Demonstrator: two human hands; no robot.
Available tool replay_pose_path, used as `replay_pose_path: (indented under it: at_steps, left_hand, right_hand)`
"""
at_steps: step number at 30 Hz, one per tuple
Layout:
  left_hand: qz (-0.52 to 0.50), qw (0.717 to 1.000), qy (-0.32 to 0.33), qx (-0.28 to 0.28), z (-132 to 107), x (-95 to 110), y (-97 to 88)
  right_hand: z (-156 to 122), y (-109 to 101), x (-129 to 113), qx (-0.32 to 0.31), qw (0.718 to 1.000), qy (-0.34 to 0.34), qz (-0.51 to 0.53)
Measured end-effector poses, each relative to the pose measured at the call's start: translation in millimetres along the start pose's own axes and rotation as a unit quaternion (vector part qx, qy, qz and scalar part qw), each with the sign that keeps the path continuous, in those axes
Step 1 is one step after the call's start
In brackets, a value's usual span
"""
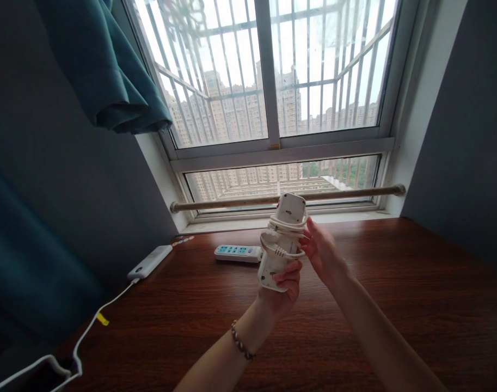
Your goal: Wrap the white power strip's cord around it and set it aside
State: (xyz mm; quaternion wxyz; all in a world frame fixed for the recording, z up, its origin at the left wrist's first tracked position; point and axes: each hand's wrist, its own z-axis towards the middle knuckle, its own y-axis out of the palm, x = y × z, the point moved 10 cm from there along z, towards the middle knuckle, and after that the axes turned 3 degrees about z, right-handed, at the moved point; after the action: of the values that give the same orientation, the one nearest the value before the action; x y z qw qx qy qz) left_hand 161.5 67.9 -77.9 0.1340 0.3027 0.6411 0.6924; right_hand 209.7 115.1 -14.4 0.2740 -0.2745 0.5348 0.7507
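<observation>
My left hand [287, 283] is wrapped round the lower end of a white power strip [292, 207], which I hold up above the table with its underside towards me. A white power cord [287, 226] is wound several times around the strip's middle, and its plug end lies across the coils. At the right edge of these coils, my right hand [324, 253] has its thumb and curled fingers closed on the cord. Behind the held strip, a second power strip [238, 252] with blue socket faces lies on the table.
On the left of the brown wooden table [395, 305] lies a white power bank [150, 261] with a white cable [109, 302] bearing a yellow tag. A horizontal rail [346, 193] crosses before the barred window. Blue curtain [109, 92] hangs at upper left.
</observation>
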Motion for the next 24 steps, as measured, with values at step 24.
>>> replay_pose_path:
  at_steps: [24]
  left_hand:
    - [0.296,0.946,-0.123,-0.037,21.4,-8.1,-28.7]
  right_hand:
    - [-2.9,-25.9,-20.7,0.089,0.994,-0.046,-0.038]
